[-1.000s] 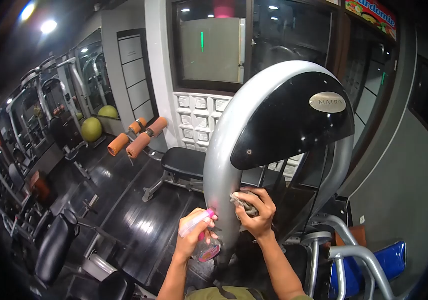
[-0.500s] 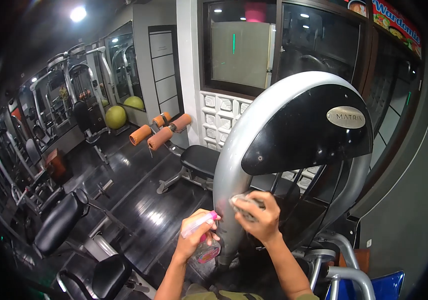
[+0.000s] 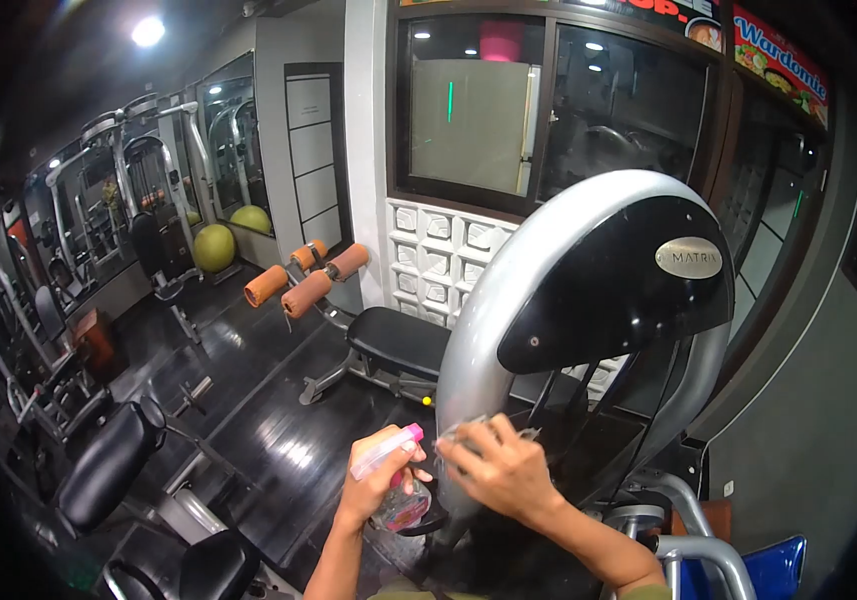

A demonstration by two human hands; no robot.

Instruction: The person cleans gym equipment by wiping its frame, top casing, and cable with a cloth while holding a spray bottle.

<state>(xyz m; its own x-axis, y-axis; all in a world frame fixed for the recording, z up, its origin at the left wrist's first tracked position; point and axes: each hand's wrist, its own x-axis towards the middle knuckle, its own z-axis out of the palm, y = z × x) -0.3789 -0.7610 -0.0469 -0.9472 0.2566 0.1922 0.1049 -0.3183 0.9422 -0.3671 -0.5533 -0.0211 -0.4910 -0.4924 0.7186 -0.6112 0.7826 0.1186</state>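
My left hand is closed around a clear spray bottle with a pink and white trigger head, held just left of the machine's upright. Bunched in my right hand is a grey cloth, its edges showing past my fingers. That hand lies against the lower part of the silver curved frame of the gym machine. A black cover panel with an oval "MATRIX" badge fills the arch above my hands.
A black bench with orange foam rollers stands beyond the frame. At lower left is another machine's black padded seat. A blue pad and grey tubing lie at lower right. A green ball rests near the mirror.
My right hand with the cloth has moved slightly left and down along the silver frame and turned over, back of the hand up. The camera view has tilted up a little.
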